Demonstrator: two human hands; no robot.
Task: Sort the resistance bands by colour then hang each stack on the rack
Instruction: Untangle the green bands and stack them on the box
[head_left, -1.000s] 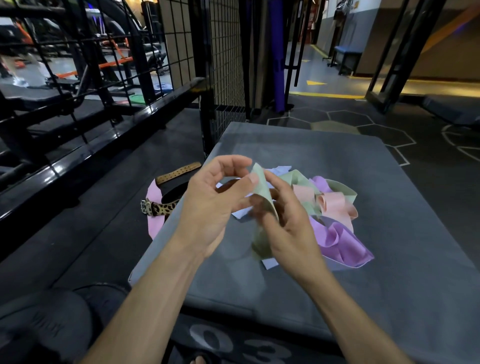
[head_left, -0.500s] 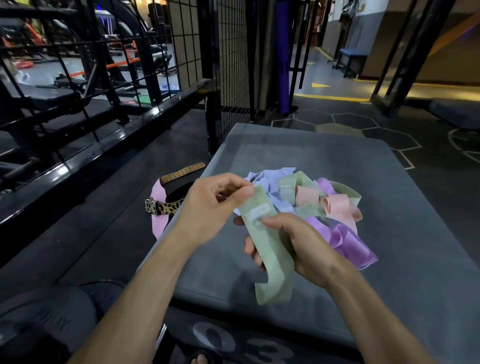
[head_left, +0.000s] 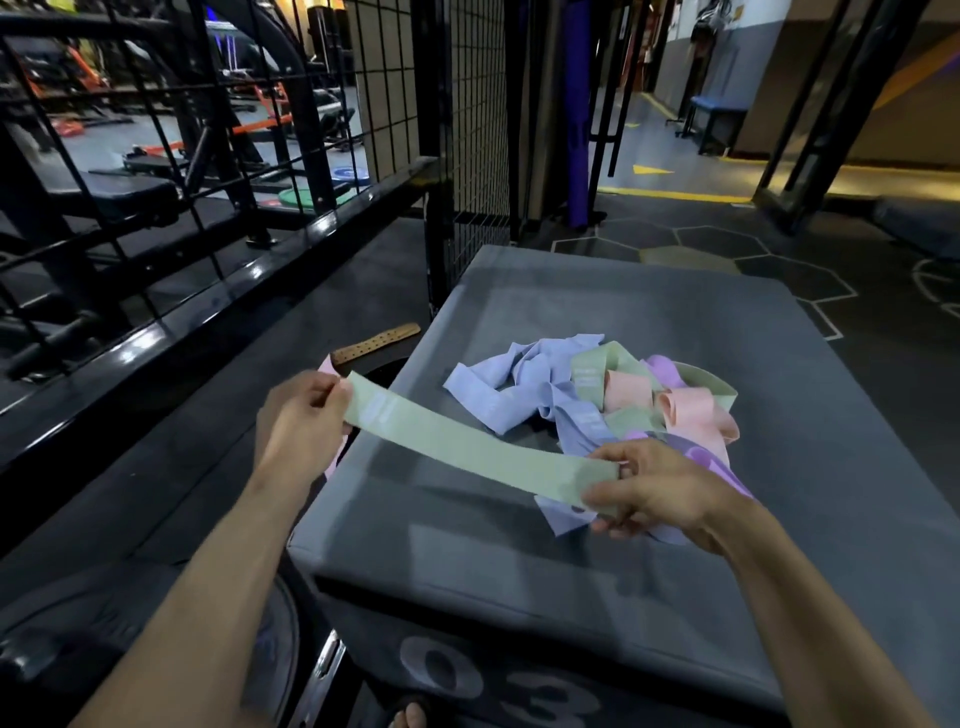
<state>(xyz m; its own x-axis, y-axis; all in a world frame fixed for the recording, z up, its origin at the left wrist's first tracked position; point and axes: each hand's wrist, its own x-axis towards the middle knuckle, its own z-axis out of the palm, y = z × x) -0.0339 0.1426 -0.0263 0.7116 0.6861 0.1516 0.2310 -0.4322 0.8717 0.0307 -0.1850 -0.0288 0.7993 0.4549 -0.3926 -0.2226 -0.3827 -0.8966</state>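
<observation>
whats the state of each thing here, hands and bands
left hand: pinches one end of the pale green flat band
right hand: grips the other end
pale green flat band: pulled out straight between both hands, above the box
heap of blue, green, pink and purple bands: tangled, unsorted, lying on the box
grey padded box: bears the heap

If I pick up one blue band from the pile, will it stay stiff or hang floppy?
Probably floppy: the blue bands lie crumpled and folded on the grey box. Likely light too, since the similar green band spans flat between left hand and right hand with only a fingertip hold. It may drag tangled neighbours along.
</observation>
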